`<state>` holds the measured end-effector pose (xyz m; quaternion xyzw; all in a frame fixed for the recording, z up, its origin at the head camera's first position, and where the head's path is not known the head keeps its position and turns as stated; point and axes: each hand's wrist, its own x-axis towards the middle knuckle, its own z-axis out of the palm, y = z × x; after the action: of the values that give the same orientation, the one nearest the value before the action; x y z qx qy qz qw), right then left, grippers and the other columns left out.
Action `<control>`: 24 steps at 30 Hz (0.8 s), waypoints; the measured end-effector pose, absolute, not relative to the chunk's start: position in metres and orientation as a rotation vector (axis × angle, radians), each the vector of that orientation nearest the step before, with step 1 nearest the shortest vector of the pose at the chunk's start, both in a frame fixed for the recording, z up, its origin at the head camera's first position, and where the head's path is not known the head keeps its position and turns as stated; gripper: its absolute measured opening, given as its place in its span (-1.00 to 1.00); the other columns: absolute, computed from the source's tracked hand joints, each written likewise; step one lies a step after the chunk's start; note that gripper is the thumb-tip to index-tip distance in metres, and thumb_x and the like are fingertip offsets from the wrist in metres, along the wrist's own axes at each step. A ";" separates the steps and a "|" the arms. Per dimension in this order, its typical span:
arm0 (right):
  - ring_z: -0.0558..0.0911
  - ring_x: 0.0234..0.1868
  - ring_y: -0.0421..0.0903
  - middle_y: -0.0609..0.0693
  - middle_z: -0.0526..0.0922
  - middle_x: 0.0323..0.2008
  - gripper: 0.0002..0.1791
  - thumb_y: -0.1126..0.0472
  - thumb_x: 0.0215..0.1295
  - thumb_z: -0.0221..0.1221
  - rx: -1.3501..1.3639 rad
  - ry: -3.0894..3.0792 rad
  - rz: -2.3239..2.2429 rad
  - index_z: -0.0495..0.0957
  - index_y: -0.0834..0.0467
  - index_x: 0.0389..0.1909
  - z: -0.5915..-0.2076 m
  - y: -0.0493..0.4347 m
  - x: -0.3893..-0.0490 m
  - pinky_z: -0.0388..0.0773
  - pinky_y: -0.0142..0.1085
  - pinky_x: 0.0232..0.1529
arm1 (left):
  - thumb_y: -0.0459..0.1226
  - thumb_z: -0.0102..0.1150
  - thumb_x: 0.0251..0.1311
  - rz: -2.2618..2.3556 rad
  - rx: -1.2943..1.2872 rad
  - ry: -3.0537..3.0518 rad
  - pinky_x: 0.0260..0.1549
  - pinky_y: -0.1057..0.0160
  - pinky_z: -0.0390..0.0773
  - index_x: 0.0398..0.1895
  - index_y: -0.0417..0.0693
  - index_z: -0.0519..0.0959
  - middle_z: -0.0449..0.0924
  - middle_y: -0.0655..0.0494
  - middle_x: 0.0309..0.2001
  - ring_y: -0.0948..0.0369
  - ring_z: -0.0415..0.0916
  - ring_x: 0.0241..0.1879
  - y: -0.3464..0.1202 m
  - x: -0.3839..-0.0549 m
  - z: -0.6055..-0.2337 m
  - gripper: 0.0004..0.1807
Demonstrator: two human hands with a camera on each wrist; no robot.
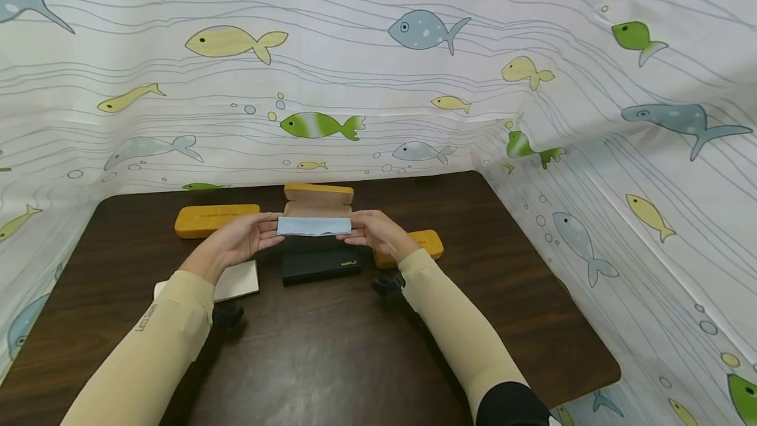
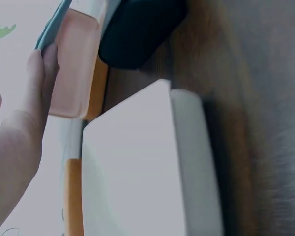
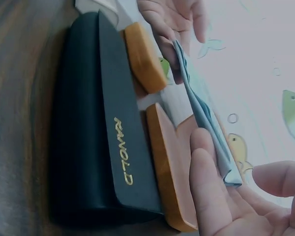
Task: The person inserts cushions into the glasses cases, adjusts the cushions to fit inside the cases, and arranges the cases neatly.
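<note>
A folded light-blue cloth (image 1: 315,226) spans both hands above the table, its long side crosswise. My left hand (image 1: 250,236) supports the left end on straightened fingers; in the left wrist view its thumb stands off the cloth. At the other end, my right hand (image 1: 378,232) has its fingers (image 3: 204,169) under the cloth, thumb apart from it. Just behind is an orange glasses case (image 1: 319,193), lid raised, with a pinkish-beige lining. A dark glasses case (image 1: 319,267) with gold lettering lies closed on the near side of the cloth.
Closed orange cases lie on both sides: a longer one (image 1: 214,219) at the left, another (image 1: 427,242) partly behind the right wrist. A white case (image 2: 132,162) sits beneath the left forearm. Fish-patterned sheeting (image 1: 355,71) rises behind the brown table (image 1: 307,360).
</note>
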<state>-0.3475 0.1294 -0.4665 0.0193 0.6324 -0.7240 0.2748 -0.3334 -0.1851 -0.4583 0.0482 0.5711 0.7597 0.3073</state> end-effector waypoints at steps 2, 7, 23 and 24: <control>0.78 -0.15 0.02 0.26 0.66 0.07 -0.60 0.25 0.64 -0.06 0.058 1.709 -1.925 0.42 0.37 0.32 -0.468 0.127 -0.353 0.72 -0.28 -0.15 | -0.20 -0.45 0.66 1.997 0.111 1.525 0.36 0.07 0.27 0.59 -0.37 -0.30 -0.22 -0.41 0.57 0.29 0.61 0.04 -0.184 -0.340 -0.459 -0.35; 0.77 -0.16 0.00 0.20 0.66 0.00 -0.55 0.22 0.61 0.00 0.087 1.733 -1.908 0.36 0.35 0.38 -0.470 0.120 -0.368 0.72 -0.28 -0.14 | -0.21 -0.48 0.66 1.992 0.079 1.566 0.38 0.09 0.23 0.59 -0.37 -0.26 -0.19 -0.37 0.57 0.32 0.59 0.00 -0.180 -0.355 -0.458 -0.37; 0.75 -0.18 -0.02 0.24 0.66 0.03 -0.60 0.24 0.60 0.00 0.178 1.746 -1.921 0.41 0.40 0.29 -0.476 0.115 -0.398 0.71 -0.25 -0.10 | -0.19 -0.53 0.66 1.981 -0.026 1.595 0.39 0.14 0.23 0.61 -0.32 -0.28 -0.20 -0.31 0.59 -0.04 0.18 0.46 -0.172 -0.388 -0.470 -0.37; 0.74 -0.17 -0.01 0.23 0.65 0.03 -0.60 0.24 0.60 0.00 0.188 1.744 -1.927 0.40 0.40 0.29 -0.477 0.114 -0.399 0.71 -0.24 -0.09 | -0.18 -0.53 0.66 1.983 -0.031 1.598 0.39 0.14 0.23 0.61 -0.31 -0.28 -0.21 -0.31 0.59 -0.07 0.10 0.50 -0.171 -0.390 -0.471 -0.37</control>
<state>-0.3992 0.1144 -0.4770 0.0696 0.6456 -0.7130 0.2647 -0.3905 -0.1712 -0.4709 -0.0117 0.6000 0.7443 0.2930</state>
